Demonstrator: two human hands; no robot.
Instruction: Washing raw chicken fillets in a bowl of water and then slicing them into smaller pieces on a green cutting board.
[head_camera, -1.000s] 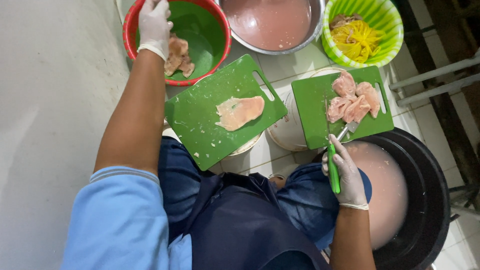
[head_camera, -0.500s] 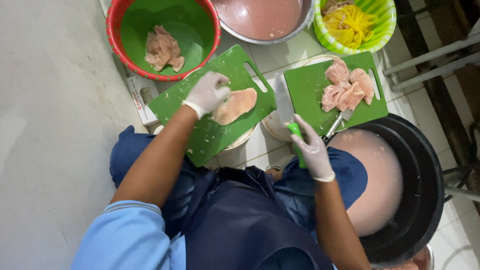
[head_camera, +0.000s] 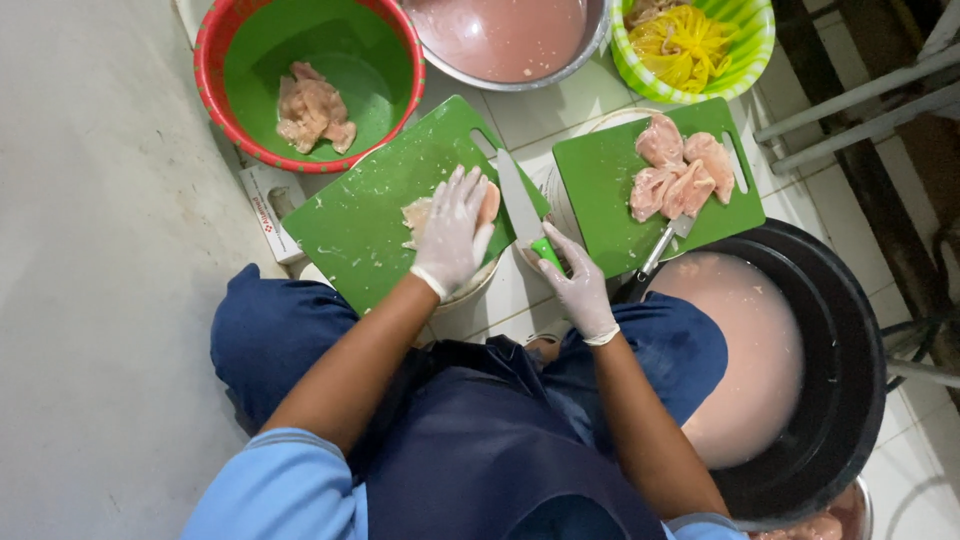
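Note:
My left hand, in a white glove, lies flat on a raw chicken piece that rests on the near green cutting board. A green-handled knife is gripped by my gloved right hand, its blade lying against the right side of the chicken piece. A second green cutting board to the right carries several raw chicken pieces and another knife at its near edge.
A red bowl with a green inside holds raw chicken at the back left. A metal bowl of pinkish liquid and a green basket of yellow pieces stand behind the boards. A black tub of pinkish water sits at my right.
My left hand came back from the red bowl and settled flat on the chicken piece. My right hand brought the knife leftward from the second board to the chicken's edge.

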